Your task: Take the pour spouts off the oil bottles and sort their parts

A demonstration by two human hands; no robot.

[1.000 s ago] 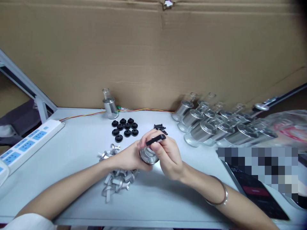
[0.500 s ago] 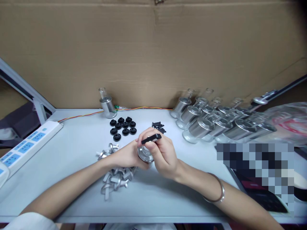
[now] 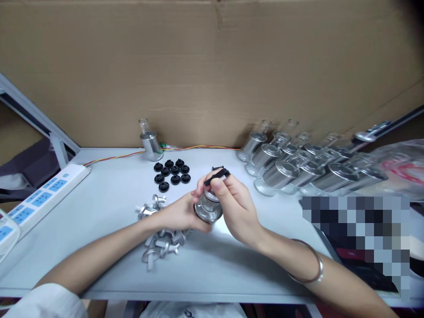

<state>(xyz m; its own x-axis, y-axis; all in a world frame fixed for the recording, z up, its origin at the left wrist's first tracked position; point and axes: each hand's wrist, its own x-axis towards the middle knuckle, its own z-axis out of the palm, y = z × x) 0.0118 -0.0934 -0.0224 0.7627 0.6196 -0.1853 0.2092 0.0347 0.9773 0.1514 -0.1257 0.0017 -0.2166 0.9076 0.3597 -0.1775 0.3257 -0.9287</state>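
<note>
From six o'clock of centre, the left hand (image 3: 182, 213) wraps the glass bottle (image 3: 209, 209), apparently steadying it so that the right hand (image 3: 241, 207) can pinch the black strip (image 3: 215, 176) over its neck, silver pieces (image 3: 164, 245) lying at eight o'clock.

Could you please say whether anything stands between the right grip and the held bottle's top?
Nothing visible does: the right grip holds the black-topped piece at the top of the glass bottle, while the left grip is wrapped around it. The silver parts lie near the left forearm, not between.
</note>
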